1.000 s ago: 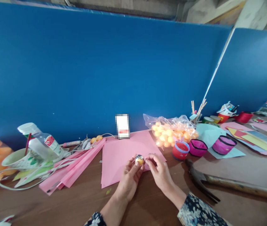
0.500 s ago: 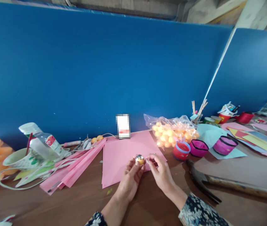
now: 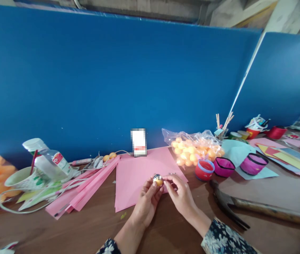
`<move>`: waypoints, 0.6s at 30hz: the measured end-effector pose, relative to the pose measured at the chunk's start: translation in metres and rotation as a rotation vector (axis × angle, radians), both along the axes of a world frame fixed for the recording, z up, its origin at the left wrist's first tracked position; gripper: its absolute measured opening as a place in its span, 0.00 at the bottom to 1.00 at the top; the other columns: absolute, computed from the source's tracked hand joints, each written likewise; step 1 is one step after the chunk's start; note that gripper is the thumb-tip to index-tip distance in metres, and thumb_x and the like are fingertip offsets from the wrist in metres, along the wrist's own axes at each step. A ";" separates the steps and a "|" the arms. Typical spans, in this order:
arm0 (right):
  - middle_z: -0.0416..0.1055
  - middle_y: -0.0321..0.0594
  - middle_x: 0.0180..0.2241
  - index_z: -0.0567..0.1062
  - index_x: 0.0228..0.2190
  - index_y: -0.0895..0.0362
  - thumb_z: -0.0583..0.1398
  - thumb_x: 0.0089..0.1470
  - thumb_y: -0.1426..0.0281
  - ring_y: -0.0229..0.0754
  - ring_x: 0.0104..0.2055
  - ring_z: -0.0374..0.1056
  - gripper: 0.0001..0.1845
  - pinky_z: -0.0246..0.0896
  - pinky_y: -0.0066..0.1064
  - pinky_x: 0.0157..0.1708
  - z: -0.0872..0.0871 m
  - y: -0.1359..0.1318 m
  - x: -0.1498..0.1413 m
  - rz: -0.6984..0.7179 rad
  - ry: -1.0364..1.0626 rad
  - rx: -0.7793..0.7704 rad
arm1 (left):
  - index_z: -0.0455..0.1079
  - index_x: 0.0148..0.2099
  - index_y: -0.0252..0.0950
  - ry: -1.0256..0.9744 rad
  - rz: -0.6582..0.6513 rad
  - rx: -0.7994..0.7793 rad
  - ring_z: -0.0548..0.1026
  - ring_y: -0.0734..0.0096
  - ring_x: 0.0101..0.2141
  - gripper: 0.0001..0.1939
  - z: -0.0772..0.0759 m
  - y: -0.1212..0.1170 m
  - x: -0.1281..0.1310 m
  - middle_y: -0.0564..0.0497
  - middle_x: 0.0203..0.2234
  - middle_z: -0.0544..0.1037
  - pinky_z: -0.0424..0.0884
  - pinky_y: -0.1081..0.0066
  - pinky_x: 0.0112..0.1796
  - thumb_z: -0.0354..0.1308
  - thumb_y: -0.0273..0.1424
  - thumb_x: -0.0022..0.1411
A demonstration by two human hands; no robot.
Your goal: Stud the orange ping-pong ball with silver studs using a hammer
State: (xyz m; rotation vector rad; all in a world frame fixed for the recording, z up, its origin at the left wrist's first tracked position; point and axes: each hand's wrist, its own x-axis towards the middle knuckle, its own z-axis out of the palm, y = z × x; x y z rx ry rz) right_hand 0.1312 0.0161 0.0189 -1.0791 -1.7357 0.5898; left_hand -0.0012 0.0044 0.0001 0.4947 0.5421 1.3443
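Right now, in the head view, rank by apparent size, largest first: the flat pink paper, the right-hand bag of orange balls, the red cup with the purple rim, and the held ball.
1. Flat pink paper
2. Right-hand bag of orange balls
3. Red cup
4. Held ball, in the left hand

I note my sleeves (image 3: 225,237) dark with pale flowers; my ball (image 3: 157,180) yellow below, silvery above; the sheets (image 3: 132,180) pink; the partition (image 3: 139,74) blue; the worktop (image 3: 86,227) brown.
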 end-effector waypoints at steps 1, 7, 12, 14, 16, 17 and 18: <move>0.71 0.42 0.35 0.71 0.36 0.55 0.52 0.56 0.70 0.42 0.36 0.68 0.08 0.65 0.31 0.34 0.000 0.000 0.000 -0.004 0.000 -0.003 | 0.67 0.46 0.37 0.001 0.001 0.000 0.72 0.70 0.41 0.14 0.000 0.000 0.000 0.48 0.40 0.74 0.65 0.68 0.47 0.58 0.27 0.55; 0.72 0.41 0.32 0.70 0.33 0.55 0.54 0.55 0.68 0.42 0.34 0.69 0.06 0.66 0.31 0.33 -0.005 0.000 0.001 -0.064 0.023 -0.043 | 0.67 0.46 0.37 0.008 0.018 -0.012 0.72 0.69 0.42 0.15 0.000 -0.001 0.000 0.48 0.42 0.73 0.65 0.68 0.47 0.58 0.27 0.55; 0.73 0.40 0.31 0.72 0.31 0.55 0.56 0.54 0.67 0.43 0.33 0.70 0.06 0.67 0.32 0.33 -0.004 0.001 0.001 -0.062 0.074 -0.033 | 0.68 0.44 0.37 0.005 0.027 -0.024 0.72 0.70 0.41 0.13 0.000 0.000 0.000 0.48 0.40 0.74 0.66 0.68 0.46 0.59 0.28 0.54; 0.74 0.41 0.31 0.73 0.30 0.55 0.56 0.53 0.66 0.43 0.33 0.70 0.07 0.67 0.32 0.34 -0.004 0.002 0.001 -0.061 0.107 -0.055 | 0.68 0.43 0.37 0.004 0.028 -0.026 0.72 0.71 0.40 0.12 0.000 0.000 0.000 0.48 0.40 0.74 0.66 0.69 0.45 0.59 0.28 0.54; 0.74 0.41 0.29 0.73 0.29 0.55 0.57 0.53 0.63 0.43 0.31 0.70 0.09 0.68 0.33 0.32 -0.006 0.004 0.001 -0.054 0.165 -0.107 | 0.68 0.43 0.37 0.007 0.031 -0.027 0.72 0.70 0.41 0.13 0.001 0.000 0.001 0.48 0.40 0.74 0.66 0.70 0.45 0.60 0.27 0.53; 0.74 0.41 0.29 0.73 0.29 0.56 0.57 0.52 0.62 0.43 0.30 0.70 0.10 0.68 0.33 0.31 -0.007 0.005 0.001 -0.048 0.202 -0.139 | 0.69 0.43 0.37 0.009 0.034 -0.026 0.72 0.70 0.41 0.13 0.002 0.000 0.001 0.48 0.40 0.75 0.66 0.70 0.45 0.60 0.27 0.52; 0.74 0.41 0.29 0.73 0.30 0.56 0.57 0.52 0.61 0.43 0.29 0.71 0.11 0.69 0.33 0.29 -0.008 0.006 0.001 -0.040 0.240 -0.170 | 0.69 0.42 0.37 0.010 0.039 -0.025 0.72 0.69 0.41 0.13 0.002 0.000 0.001 0.48 0.40 0.75 0.66 0.70 0.45 0.61 0.27 0.52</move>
